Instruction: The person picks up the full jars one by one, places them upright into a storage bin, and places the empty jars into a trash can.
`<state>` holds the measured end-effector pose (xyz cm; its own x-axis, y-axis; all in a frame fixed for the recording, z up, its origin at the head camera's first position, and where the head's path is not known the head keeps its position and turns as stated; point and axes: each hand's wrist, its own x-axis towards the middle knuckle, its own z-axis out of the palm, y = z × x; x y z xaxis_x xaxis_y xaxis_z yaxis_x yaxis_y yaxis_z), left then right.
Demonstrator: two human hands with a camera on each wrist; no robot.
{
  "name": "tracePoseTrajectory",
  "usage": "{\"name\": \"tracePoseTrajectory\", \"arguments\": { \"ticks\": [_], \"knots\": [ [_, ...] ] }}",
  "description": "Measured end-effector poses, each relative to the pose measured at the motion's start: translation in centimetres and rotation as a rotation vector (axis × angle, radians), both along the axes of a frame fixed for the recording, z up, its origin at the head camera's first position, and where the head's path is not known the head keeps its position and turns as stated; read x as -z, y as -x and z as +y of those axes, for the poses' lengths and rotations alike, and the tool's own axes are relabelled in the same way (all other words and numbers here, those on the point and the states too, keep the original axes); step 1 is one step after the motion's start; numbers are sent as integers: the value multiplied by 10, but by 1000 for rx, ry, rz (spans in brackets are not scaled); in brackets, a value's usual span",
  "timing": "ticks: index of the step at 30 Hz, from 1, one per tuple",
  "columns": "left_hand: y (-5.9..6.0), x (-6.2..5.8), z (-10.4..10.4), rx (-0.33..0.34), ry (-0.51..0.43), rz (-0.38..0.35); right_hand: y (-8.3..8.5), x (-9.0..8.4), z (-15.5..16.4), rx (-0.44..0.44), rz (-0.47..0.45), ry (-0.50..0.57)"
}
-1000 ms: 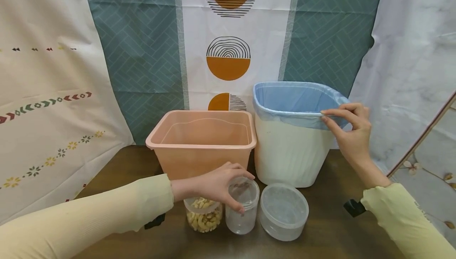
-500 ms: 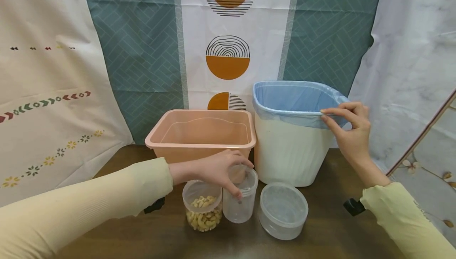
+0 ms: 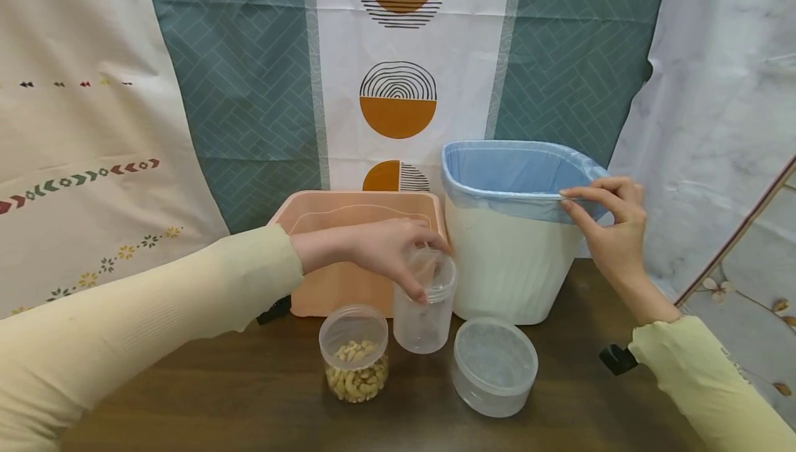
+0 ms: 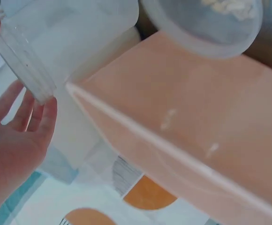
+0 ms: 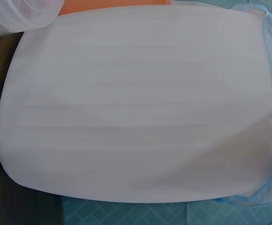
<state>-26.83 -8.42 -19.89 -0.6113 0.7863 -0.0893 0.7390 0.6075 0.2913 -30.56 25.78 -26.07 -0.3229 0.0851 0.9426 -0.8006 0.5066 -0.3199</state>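
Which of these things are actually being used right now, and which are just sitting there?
In use:
left hand lifting the empty clear jar
right hand pinching the blue-lined white bin

Sitting by:
cashew jar
wide lidded tub
pink basin

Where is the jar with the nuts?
In the head view, the nut jar stands on the table, left of the empty jar the left hand holds.

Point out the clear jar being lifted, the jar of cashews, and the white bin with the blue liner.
clear jar (image 3: 423,317), head view, on its see-through side wall below the fingers.
jar of cashews (image 3: 354,376), head view, on the nuts behind its wall.
white bin (image 3: 506,265), head view, on its ribbed front.
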Motion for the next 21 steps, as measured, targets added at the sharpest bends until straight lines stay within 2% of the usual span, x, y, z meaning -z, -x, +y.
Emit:
{"name": "tracePoseTrajectory", "arguments": {
  "ticks": [8, 14, 21],
  "knots": [
    [6, -28, -1, 2, 74, 4, 0, 0, 1, -3, 4, -6],
    [12, -45, -2, 44, 101, 5, -3, -2, -2, -9, 14, 5],
    [12, -65, -1, -13, 149, -21, -5, -3, -3, -22, 23, -3]
  ]
}}
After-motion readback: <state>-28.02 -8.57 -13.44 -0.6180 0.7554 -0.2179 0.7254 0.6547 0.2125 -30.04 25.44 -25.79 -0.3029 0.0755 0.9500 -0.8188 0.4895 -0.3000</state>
